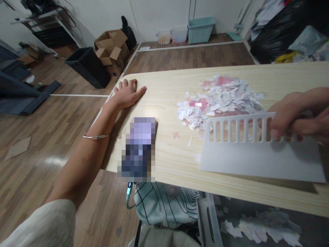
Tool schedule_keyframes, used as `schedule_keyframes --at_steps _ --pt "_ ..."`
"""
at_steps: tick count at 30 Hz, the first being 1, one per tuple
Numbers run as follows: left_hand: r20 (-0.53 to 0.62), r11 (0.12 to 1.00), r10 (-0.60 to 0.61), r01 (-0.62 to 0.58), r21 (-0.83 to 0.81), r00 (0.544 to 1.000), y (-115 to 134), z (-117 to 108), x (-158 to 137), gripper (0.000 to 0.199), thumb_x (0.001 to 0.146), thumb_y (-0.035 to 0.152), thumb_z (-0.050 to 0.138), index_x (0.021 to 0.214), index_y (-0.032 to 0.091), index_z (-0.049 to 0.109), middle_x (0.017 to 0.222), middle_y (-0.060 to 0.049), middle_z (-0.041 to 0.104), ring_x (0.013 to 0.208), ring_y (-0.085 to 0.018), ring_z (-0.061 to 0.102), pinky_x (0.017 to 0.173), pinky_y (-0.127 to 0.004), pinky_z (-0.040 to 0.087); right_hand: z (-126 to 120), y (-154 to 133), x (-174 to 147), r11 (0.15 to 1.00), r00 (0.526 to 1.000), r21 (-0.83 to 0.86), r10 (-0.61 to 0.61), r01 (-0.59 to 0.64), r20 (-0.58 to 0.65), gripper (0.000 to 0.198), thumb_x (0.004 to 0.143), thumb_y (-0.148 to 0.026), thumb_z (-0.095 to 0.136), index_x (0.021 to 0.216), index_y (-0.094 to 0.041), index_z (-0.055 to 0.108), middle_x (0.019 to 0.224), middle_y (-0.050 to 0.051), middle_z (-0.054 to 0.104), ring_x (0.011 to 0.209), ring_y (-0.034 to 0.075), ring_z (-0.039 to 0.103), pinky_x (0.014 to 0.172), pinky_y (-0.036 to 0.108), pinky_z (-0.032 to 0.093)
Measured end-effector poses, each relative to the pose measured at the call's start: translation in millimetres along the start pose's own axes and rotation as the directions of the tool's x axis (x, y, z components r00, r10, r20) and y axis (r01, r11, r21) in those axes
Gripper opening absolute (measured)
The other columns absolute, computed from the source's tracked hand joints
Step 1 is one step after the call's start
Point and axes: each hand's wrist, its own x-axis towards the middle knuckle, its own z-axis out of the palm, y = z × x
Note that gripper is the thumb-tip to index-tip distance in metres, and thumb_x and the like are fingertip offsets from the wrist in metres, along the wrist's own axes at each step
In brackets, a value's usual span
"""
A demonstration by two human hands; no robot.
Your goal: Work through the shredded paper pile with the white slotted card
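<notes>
My left hand (128, 92) rests at the far left corner of the pale wooden table (169, 154), fingers and thumb spread, holding nothing. My right hand (290, 118) is wrapped around the top edge of a white slotted plastic panel (236, 156), which stands tilted over the right part of the table. Just beyond the panel lies a heap of small white paper scraps (228, 96) with some pink pieces among them. A few stray scraps sit between the heap and the panel. Part of my right hand is cut off by the picture's edge.
A phone with a blurred-out screen (140, 147) lies near the front left edge, a cable (128, 195) at its end. Under the table edge, a grey bin (209, 219) holds more scraps. Cardboard boxes (113, 51) and a black bin (87, 67) stand on the floor beyond.
</notes>
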Motion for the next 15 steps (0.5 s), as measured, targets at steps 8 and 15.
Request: schedule_keyframes --at_steps 8,15 --pt "0.002 1.0 -0.002 0.002 -0.013 1.0 4 -1 -5 0.088 0.133 0.068 0.037 0.2 0.01 0.043 0.211 -0.035 0.038 0.202 -0.053 0.032 0.162 -0.074 0.026 -12 9 2 0.997 0.995 -0.042 0.069 -0.066 0.074 0.087 0.075 -0.119 0.095 0.076 -0.033 0.095 0.079 0.01 0.083 0.055 0.016 0.065 0.041 0.038 0.043" --pt "-0.009 0.999 0.029 -0.029 -0.026 1.0 1 0 -3 0.09 0.132 0.068 0.037 0.198 0.007 0.046 0.21 -0.038 0.037 0.2 -0.056 0.033 0.16 -0.077 0.027 5 -1 -9 0.977 0.965 -0.15 0.117 -0.155 -0.233 0.076 0.102 -0.102 0.081 0.082 -0.029 0.092 0.074 0.009 0.077 0.058 0.018 0.064 0.053 0.042 0.045"
